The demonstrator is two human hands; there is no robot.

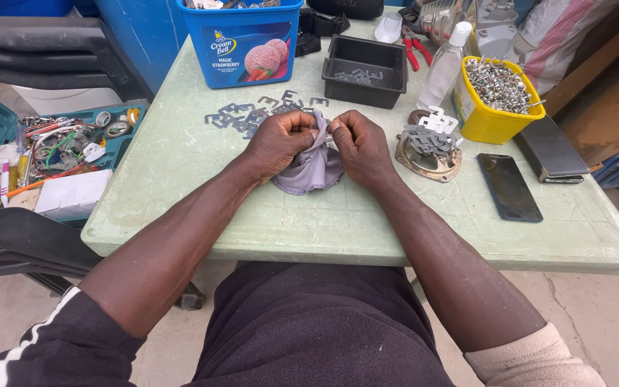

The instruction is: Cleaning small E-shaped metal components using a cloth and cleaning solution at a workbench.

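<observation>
A small grey crumpled cloth [312, 169] was pinched between left hand [278, 141] and right hand [362, 146], closed on it, hanging below them.

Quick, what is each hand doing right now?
Left hand: closed, pinching the grey cloth.
Right hand: closed on the same cloth; a small metal piece may be in its fingers, too small to tell.

Bare forearms and bare hands, left hand [279, 141], right hand [362, 145]. Left sleeve [51, 351] pushed up, dark with white stripes; right sleeve [531, 362] beige. Dark fabric worn over the lap [317, 326].
</observation>
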